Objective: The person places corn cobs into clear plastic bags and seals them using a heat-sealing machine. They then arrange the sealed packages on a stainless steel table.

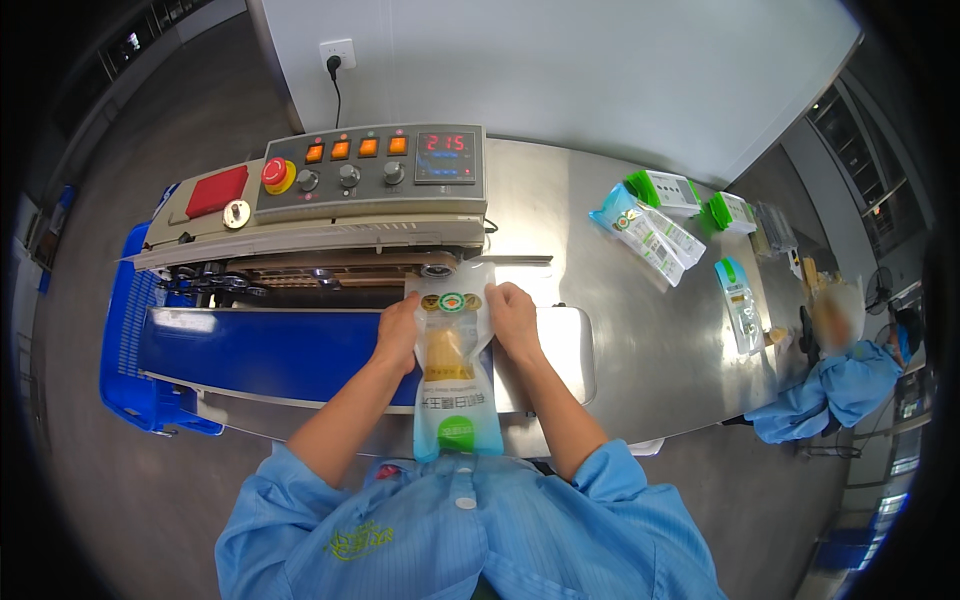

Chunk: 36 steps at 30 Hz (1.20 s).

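A clear and light-blue plastic pouch (pixel 450 386) with a yellow item, seemingly corn, inside lies between my hands. My left hand (pixel 397 330) grips its left edge near the far end, and my right hand (pixel 514 315) pinches the right edge. The pouch's far edge is at the right end of the drive belt of a band sealing machine (pixel 367 199). Beneath the pouch runs the machine's blue conveyor belt (pixel 277 349). Orange switches on the control panel are lit, and a red emergency stop button (pixel 277 172) sits at its left.
Several pouches (pixel 652 240) and green-and-white packs (pixel 671 191) lie on the steel table (pixel 637 360) at right, with another pouch (pixel 739 304) farther over. A blue plastic basket (pixel 124 360) is left of the machine. A person in blue (pixel 840 390) is at the far right.
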### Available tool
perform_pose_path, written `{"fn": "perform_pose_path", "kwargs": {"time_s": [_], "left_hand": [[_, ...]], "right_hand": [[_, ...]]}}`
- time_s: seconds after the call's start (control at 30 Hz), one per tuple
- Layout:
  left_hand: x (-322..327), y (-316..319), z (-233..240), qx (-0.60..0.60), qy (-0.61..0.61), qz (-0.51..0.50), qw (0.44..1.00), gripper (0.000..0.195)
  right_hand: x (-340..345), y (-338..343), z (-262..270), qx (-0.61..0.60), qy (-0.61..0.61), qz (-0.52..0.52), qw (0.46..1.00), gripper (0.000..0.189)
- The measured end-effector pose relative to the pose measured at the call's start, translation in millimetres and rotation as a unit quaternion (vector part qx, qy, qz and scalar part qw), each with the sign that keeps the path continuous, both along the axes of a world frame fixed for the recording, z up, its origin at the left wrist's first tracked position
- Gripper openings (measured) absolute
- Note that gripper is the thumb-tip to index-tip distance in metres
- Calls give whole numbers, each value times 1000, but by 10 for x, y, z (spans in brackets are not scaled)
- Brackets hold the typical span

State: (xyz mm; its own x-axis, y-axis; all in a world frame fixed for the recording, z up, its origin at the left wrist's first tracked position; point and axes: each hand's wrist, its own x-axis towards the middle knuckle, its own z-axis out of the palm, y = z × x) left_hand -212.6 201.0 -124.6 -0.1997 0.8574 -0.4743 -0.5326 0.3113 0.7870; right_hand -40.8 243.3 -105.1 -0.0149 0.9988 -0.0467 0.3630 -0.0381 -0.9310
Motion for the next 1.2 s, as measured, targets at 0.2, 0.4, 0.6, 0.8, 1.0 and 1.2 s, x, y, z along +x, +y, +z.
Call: {"fn": "perform_pose_path", "kwargs": {"time_s": [0.2, 0.4, 0.6, 0.8, 1.0, 1.2], "left_hand": [[-743, -135, -139, 44, 10, -41, 998, 28], [-1648, -585, 282, -10, 246, 25, 969, 39], [-1781, -1369, 725, 24, 284, 142, 948, 42], [-942, -1527, 1323, -25, 362, 144, 921, 43], [250, -1191, 1776, -6, 402, 36, 915, 42], [672, -1184, 1790, 11, 406, -14, 914, 37]], "right_hand": [[-248, -26, 191, -49, -5, 113, 992, 43], [860, 368, 267, 44, -45, -10, 998, 39], [3105, 1030, -1035, -45, 96, -258, 960, 22], [4110, 1558, -1392, 104, -204, -349, 909, 24], [4115, 2214, -1278, 86, -241, -278, 926, 33], [3961, 2245, -1416, 121, -257, -287, 915, 18]]}}
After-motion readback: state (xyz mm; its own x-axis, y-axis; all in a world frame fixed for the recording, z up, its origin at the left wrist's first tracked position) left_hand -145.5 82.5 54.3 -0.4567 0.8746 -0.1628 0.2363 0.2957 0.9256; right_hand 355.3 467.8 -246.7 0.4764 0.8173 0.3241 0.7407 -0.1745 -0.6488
